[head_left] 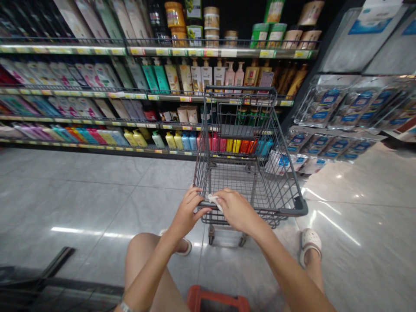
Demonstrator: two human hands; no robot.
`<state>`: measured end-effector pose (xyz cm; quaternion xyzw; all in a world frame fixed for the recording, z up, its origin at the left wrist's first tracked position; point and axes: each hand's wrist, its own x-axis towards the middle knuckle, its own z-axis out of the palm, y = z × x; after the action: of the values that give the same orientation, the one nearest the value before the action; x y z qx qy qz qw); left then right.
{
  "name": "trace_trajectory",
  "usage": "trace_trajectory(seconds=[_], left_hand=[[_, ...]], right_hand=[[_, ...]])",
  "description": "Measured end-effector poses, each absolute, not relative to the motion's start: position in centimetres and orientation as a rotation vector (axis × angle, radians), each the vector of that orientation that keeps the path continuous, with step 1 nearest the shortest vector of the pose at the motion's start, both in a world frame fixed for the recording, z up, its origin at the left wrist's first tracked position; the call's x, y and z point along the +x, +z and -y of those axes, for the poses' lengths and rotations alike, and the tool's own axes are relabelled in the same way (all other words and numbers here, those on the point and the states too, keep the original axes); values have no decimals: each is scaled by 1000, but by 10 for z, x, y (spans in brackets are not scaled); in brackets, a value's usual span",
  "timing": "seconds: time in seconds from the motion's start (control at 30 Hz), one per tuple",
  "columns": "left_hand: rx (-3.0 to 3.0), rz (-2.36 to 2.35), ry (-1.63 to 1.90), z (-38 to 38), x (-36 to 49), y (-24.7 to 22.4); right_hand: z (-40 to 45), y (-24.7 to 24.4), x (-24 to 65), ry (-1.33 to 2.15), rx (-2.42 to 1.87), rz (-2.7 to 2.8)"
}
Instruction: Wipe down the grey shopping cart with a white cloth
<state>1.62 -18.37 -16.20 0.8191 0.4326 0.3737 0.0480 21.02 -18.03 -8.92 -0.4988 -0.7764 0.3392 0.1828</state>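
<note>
A grey wire shopping cart (232,177) stands in front of me, its basket bare and its handle bar (276,211) toward me. My left hand (188,208) grips the left end of the bar, fingers over the top and thumb below. Just right of it, my right hand (235,208) pinches a crumpled white cloth or tissue (214,199) against the bar. Part of the cloth is hidden under the right fingers.
Shelves (143,97) of shampoo and lotion bottles run along the back. Packaged goods (328,102) hang at the right. Below me is a red plastic frame (217,291); a dark rack (55,277) sits at lower left. Grey tiles (97,195) cover the floor.
</note>
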Motion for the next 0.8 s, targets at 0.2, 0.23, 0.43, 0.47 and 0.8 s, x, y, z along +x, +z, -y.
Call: trace_trajectory(seconds=[0.2, 0.23, 0.43, 0.47, 0.8], left_hand=[[2520, -1313, 1163, 183, 19, -163], [2522, -1310, 1167, 183, 19, -164], [2531, -1309, 1178, 185, 20, -164], [2533, -1312, 1176, 185, 21, -164], [2657, -1417, 1042, 190, 24, -152]], right_hand=[[154, -86, 250, 1281, -1412, 2213], [152, -85, 256, 1326, -1434, 2203], [147, -82, 283, 1492, -1570, 2143], [146, -81, 287, 1503, -1588, 2138], [152, -88, 337, 1473, -1776, 2054]])
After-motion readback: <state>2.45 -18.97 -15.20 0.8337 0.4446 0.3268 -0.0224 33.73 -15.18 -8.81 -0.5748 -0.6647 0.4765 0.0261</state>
